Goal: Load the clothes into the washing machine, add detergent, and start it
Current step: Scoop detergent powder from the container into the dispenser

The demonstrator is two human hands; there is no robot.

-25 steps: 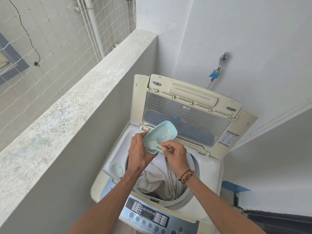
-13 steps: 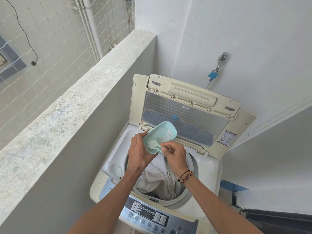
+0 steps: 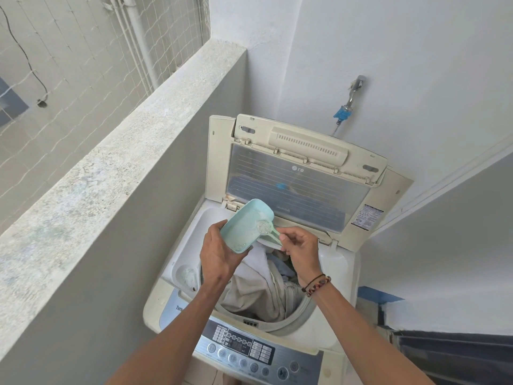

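Since the earlier frames: small scoop (image 3: 266, 227) raised from the low end of the detergent tub (image 3: 244, 226) to its upper rim, heaped with white powder; tub and both hands otherwise near the same spot.

Item 1 — detergent tub, pale green plastic, tilted, mouth toward the person. Held over the drum at about 12 o'clock of the opening. Left hand (image 3: 222, 252) grips its lower end, fingers curled under, thumb along the side. Judged light and stiff, smooth-walled, perhaps a little slippery; best held around the base, as now.

Item 2 — small scoop, same green, thin handle. Right hand (image 3: 301, 250) pinches the handle end between thumb and fingertips. Judged very light; the load is loose powder and would spill on any tilt, so carry it level.

Item 3 — clothes (image 3: 261, 290), soft pale fabrics bunched in the drum of the washing machine (image 3: 330, 262), lid up.

Item 4 — dispenser pocket (image 3: 187, 275), at 9 o'clock of the drum, with whitish residue.

Item 5 — control panel (image 3: 249, 350), at 6 o'clock, untouched.
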